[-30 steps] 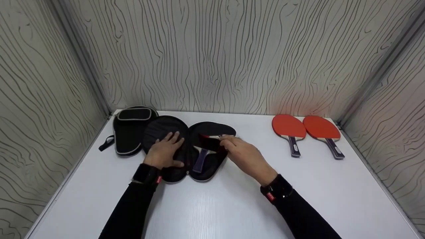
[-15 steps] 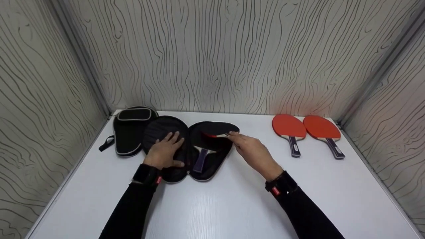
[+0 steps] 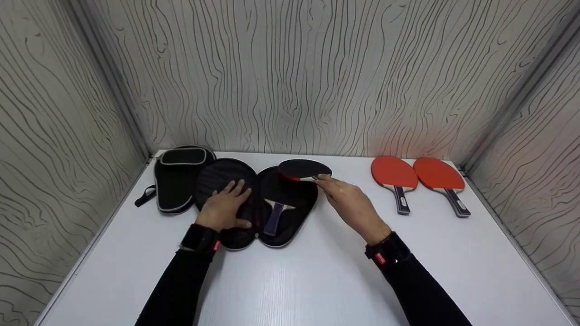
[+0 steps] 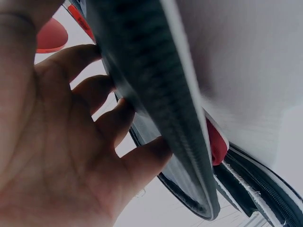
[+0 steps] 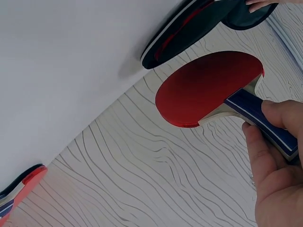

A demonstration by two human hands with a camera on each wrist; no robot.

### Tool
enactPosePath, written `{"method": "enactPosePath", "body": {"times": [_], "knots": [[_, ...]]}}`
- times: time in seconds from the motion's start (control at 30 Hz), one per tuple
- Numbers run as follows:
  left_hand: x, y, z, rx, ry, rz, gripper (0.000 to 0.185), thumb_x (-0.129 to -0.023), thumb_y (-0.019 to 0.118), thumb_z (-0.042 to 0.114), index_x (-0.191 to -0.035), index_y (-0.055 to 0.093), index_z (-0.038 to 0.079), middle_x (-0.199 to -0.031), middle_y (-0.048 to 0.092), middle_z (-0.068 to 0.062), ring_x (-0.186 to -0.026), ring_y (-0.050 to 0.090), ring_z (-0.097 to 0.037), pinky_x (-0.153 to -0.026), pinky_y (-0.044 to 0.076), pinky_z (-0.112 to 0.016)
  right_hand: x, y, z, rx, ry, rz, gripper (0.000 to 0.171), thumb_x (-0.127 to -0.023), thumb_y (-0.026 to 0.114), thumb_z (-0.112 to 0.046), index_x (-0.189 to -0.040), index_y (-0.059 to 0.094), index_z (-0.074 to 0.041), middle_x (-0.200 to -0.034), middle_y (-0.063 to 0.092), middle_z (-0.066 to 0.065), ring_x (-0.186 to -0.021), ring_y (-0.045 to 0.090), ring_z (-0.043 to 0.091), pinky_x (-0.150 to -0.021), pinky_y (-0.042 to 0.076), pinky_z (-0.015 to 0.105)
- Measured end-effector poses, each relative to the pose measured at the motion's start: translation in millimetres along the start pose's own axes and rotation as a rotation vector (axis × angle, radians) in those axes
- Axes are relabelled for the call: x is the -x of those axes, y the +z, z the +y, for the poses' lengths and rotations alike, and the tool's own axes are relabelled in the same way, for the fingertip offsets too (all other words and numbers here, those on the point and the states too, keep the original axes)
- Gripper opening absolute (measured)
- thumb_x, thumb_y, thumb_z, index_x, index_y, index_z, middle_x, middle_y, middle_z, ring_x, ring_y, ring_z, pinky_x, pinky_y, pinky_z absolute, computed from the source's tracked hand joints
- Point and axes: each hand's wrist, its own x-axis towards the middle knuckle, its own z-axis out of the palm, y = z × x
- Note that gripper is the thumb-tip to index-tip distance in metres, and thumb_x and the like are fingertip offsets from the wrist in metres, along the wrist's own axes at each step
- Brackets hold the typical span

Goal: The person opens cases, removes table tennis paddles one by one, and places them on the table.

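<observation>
An unzipped black paddle case (image 3: 290,233) lies spread on the table, its two halves side by side. My left hand (image 3: 225,206) rests with fingers spread on the left half; the left wrist view has its fingertips (image 4: 158,144) against the case. Over the right half, my right hand (image 3: 351,203) holds a table tennis paddle (image 3: 303,168) by its blue handle (image 5: 265,120), between thumb and fingers. Its black face is up in the head view, its red face shows in the right wrist view. Another paddle, handle (image 3: 273,219) toward me, lies in the right half; its blade blends into the dark lining.
A second black case (image 3: 174,190) with grey piping and a strap (image 3: 146,195) lies at the back left, partly under the open one. Two red paddles (image 3: 393,172) lie side by side at the back right. Patterned panels (image 3: 290,81) wall the table.
My right hand has lifted the held paddle up and slightly right, out of the case's right half, and its black face has come into view. The left hand has stayed put.
</observation>
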Motion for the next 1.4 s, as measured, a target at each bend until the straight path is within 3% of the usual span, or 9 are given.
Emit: {"method": "enactPosePath", "body": {"times": [0.17, 0.4, 0.6, 0.7, 0.77, 1.0, 1.13, 1.33, 1.4], "knots": [[8.3, -15.4, 12.4, 0.015, -0.002, -0.022, 0.109, -0.097, 0.094, 0.058, -0.181, 0.045, 0.008, -0.193, 0.029, -0.026, -0.179, 0.03, -0.053, -0.132, 0.041, -0.086, -0.7, -3.3, 6.6, 0.023, 0.006, 0.035, 0.033, -0.111, 0.078, -0.004, -0.144, 0.082, -0.004, -0.148, 0.083, 0.015, -0.133, 0.084, 0.033, -0.103, 0.072, 0.046], [6.6, -10.5, 9.0, -0.005, 0.0, 0.005, 0.109, -0.096, 0.094, 0.061, -0.18, 0.047, 0.01, -0.193, 0.032, -0.024, -0.179, 0.033, -0.052, -0.131, 0.042, -0.085, 0.1, -4.3, 20.4, 0.034, 0.049, 0.076, 0.031, -0.112, 0.077, -0.004, -0.142, 0.083, -0.005, -0.146, 0.083, 0.018, -0.132, 0.084, 0.036, -0.102, 0.072, 0.048], [21.5, -38.8, 34.1, -0.005, -0.031, -0.05, 0.107, -0.098, 0.094, 0.054, -0.18, 0.045, 0.005, -0.193, 0.03, -0.026, -0.18, 0.03, -0.052, -0.135, 0.04, -0.083, 2.4, -2.1, 34.2, 0.058, 0.081, 0.088, 0.028, -0.109, 0.078, 0.0, -0.137, 0.083, -0.002, -0.142, 0.084, 0.021, -0.129, 0.085, 0.039, -0.103, 0.072, 0.052], [23.6, -42.1, 37.6, -0.005, -0.04, -0.062, 0.105, -0.1, 0.093, 0.052, -0.18, 0.044, 0.004, -0.194, 0.028, -0.026, -0.181, 0.029, -0.05, -0.136, 0.038, -0.082, 3.6, -0.4, 40.0, 0.091, 0.088, 0.082, 0.028, -0.108, 0.078, 0.002, -0.135, 0.083, -0.001, -0.14, 0.085, 0.022, -0.128, 0.085, 0.04, -0.102, 0.072, 0.052], [22.0, -40.9, 36.7, -0.004, -0.039, -0.064, 0.104, -0.1, 0.093, 0.05, -0.18, 0.045, 0.004, -0.193, 0.029, -0.026, -0.181, 0.029, -0.051, -0.136, 0.039, -0.082, 4.1, 0.5, 43.0, 0.111, 0.092, 0.079, 0.026, -0.108, 0.078, 0.003, -0.134, 0.083, 0.0, -0.14, 0.085, 0.022, -0.127, 0.086, 0.04, -0.101, 0.072, 0.052], [5.9, -5.7, 6.4, -0.007, 0.017, 0.022, 0.109, -0.096, 0.092, 0.064, -0.18, 0.047, 0.008, -0.192, 0.034, -0.026, -0.177, 0.036, -0.053, -0.128, 0.046, -0.086, 6.5, 4.6, 52.1, 0.171, 0.14, 0.06, 0.028, -0.107, 0.076, 0.008, -0.132, 0.078, -0.003, -0.141, 0.085, 0.022, -0.124, 0.086, 0.041, -0.099, 0.073, 0.052], [2.3, -0.8, 2.6, -0.014, 0.01, 0.017, 0.113, -0.093, 0.095, 0.064, -0.181, 0.046, 0.011, -0.193, 0.031, -0.023, -0.179, 0.032, -0.052, -0.13, 0.044, -0.086, 6.7, 6.1, 55.3, 0.179, 0.175, 0.04, 0.029, -0.108, 0.074, 0.009, -0.133, 0.08, -0.003, -0.14, 0.085, 0.022, -0.121, 0.087, 0.043, -0.095, 0.073, 0.054], [17.9, -31.4, 28.5, 0.014, -0.014, -0.027, 0.105, -0.097, 0.095, 0.051, -0.179, 0.048, 0.005, -0.192, 0.033, -0.026, -0.179, 0.033, -0.052, -0.133, 0.043, -0.083, 8.2, 7.9, 60.9, 0.191, 0.215, 0.027, 0.027, -0.108, 0.071, 0.009, -0.13, 0.081, -0.003, -0.137, 0.085, 0.022, -0.113, 0.088, 0.046, -0.086, 0.074, 0.059], [20.3, -33.7, 30.4, 0.012, -0.012, -0.022, 0.103, -0.1, 0.093, 0.052, -0.179, 0.047, 0.004, -0.191, 0.033, -0.027, -0.179, 0.033, -0.052, -0.132, 0.043, -0.084, 8.7, 8.6, 62.3, 0.194, 0.221, 0.026, 0.029, -0.107, 0.07, 0.011, -0.13, 0.081, -0.003, -0.138, 0.085, 0.023, -0.114, 0.087, 0.047, -0.085, 0.074, 0.06]]}}
